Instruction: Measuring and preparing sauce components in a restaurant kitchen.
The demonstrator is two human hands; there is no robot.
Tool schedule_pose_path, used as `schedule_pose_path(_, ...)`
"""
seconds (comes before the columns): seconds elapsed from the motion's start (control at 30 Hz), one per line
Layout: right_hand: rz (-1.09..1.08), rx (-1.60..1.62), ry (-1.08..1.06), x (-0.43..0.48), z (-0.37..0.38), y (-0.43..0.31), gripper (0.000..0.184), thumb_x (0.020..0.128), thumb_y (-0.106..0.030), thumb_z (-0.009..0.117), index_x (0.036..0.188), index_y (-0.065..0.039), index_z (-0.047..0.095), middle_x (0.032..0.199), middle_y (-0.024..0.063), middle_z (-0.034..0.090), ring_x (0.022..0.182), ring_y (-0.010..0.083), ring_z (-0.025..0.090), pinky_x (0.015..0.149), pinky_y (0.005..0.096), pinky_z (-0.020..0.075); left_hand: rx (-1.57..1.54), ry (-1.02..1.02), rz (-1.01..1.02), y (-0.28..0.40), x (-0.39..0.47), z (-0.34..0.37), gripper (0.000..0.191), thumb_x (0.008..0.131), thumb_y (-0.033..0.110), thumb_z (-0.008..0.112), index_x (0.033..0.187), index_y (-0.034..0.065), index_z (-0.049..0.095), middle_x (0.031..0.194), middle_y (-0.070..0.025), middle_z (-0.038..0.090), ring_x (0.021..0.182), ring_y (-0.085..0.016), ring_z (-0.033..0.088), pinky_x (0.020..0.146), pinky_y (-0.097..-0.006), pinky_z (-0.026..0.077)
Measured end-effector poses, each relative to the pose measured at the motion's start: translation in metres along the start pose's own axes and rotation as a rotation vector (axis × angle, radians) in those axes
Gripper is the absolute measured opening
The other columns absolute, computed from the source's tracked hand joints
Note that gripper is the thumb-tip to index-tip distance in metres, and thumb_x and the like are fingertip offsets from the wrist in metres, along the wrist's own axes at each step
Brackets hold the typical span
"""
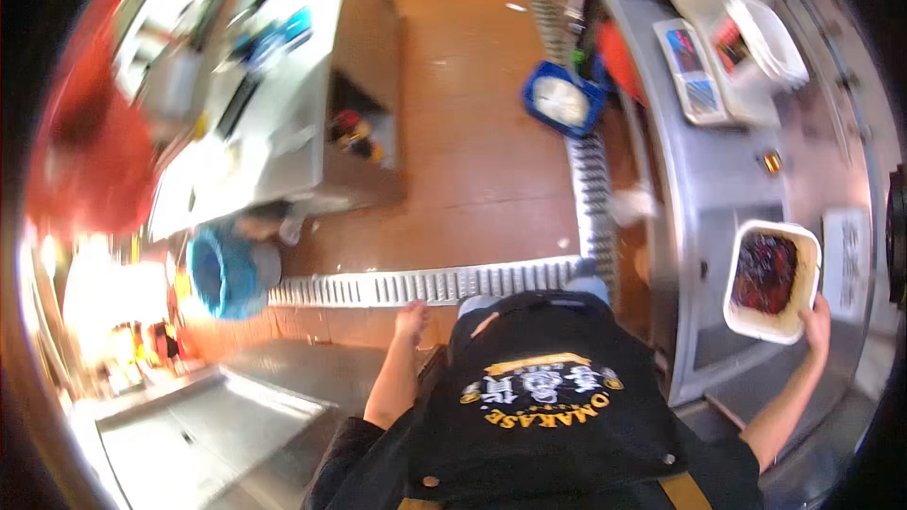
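My right hand (pixel 817 322) grips the near right corner of a white rectangular plastic tub (pixel 809 262) at the right. Dark reddish food in liquid (pixel 765 273) lies in the tub, which is over the steel counter (pixel 708 177); whether it rests there I cannot tell. Low beside my body, to the left, my left hand (pixel 412 319) hangs over the floor with its fingers curled. It touches nothing that I can see, and blur hides whether the fingers are fully closed.
A digital scale (pixel 691 74) and white containers (pixel 769 39) stand farther back on the counter. A blue basket (pixel 563 100) is on the floor. A blue-lined bin (pixel 223 273) stands left, near a metal floor grate (pixel 425 283) and a steel worktable (pixel 283 120).
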State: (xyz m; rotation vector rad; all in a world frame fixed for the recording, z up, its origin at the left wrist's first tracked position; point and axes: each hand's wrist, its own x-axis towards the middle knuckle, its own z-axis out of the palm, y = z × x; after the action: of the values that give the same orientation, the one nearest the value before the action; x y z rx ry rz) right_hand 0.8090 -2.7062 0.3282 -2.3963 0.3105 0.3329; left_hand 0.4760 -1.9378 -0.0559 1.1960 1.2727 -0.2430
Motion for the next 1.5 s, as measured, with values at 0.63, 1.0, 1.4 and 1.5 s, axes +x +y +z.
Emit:
schedule_pose_path(0.63, -0.732, -0.383, -0.901, -0.133, 0.837, -0.472, 0.043, 0.073, -0.032, 0.061, 0.094, 0.005, 0.066, 0.078, 0.0142, 0.067, 0.067, 0.0198, 0.064, 0.062, 0.0340, 0.0492, -0.987, 0.602, -0.126, -0.157, -0.033, -0.269, 0.013, 0.087, 0.019, 0.053, 0.092, 0.0091, 0.058, 0.069, 0.0005, 0.054, 0.055, -0.011, 0.050, 0.047, -0.0277, 0.040)
schedule_pose_path(1.0, -0.211, -0.095, -1.011, -0.262, 1.357, -0.617, 0.026, 0.074, -0.020, 0.064, 0.083, 0.004, 0.064, 0.074, 0.0097, 0.062, 0.063, 0.0192, 0.059, 0.054, 0.0346, 0.0456, -1.422, 0.687, -0.666, -0.178, -0.070, -0.245, 0.010, 0.090, 0.023, 0.055, 0.093, 0.0135, 0.057, 0.068, -0.0002, 0.056, 0.047, -0.011, 0.047, 0.038, -0.0225, 0.035)
schedule_pose_path(1.4, 0.190, 0.058, -0.573, -0.160, 1.667, -0.717, 0.034, 0.084, -0.021, 0.062, 0.111, -0.003, 0.053, 0.113, 0.0111, 0.054, 0.096, 0.0228, 0.058, 0.071, 0.0365, 0.0547, -1.290, 0.700, -1.156, -0.057, -0.073, -0.323, 0.023, 0.088, 0.029, 0.061, 0.105, 0.0134, 0.061, 0.077, 0.0023, 0.059, 0.059, -0.008, 0.052, 0.048, -0.0219, 0.040)
schedule_pose_path(1.5, 0.118, 0.268, -0.568, -0.136, 1.691, -0.719, 0.035, 0.089, -0.024, 0.053, 0.117, -0.002, 0.052, 0.117, 0.0129, 0.053, 0.101, 0.0259, 0.056, 0.078, 0.0374, 0.0518, -1.257, 0.592, -1.241, -0.080, -0.058, -0.352, 0.025, 0.088, 0.029, 0.061, 0.106, 0.0125, 0.060, 0.086, 0.0000, 0.063, 0.066, -0.010, 0.056, 0.054, -0.0235, 0.044)
